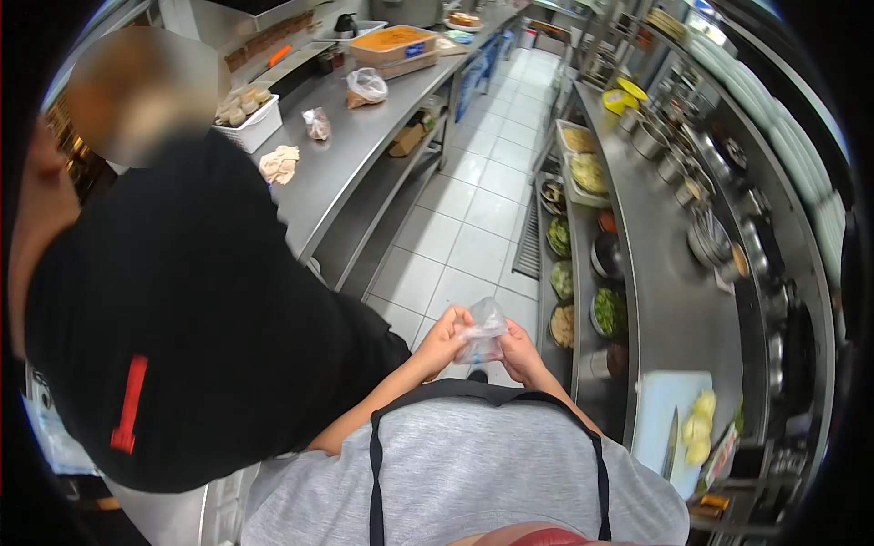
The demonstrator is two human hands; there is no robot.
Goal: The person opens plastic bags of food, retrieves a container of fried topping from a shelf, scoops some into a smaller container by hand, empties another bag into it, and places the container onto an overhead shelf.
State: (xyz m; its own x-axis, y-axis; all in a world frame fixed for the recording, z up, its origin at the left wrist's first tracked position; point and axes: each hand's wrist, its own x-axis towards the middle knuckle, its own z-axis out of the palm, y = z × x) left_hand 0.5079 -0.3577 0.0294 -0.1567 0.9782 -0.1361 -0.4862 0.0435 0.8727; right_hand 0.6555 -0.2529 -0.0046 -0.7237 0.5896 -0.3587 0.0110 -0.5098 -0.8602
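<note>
A clear plastic bag (485,329) is stretched between my two hands in front of my apron, above the tiled floor. My left hand (445,338) pinches its left side with bent fingers. On the other side, my right hand (520,353) grips the bag's edge between thumb and fingers. The bag is crumpled and see-through, and I cannot make out anything inside it.
A person in black (182,300) stands close on my left. Beyond runs a steel counter (341,164) with bagged food and an orange-filled tub (393,45). Right, another steel counter (669,309) bears a cutting board (654,419), a knife (673,441) and peeled vegetables (698,428).
</note>
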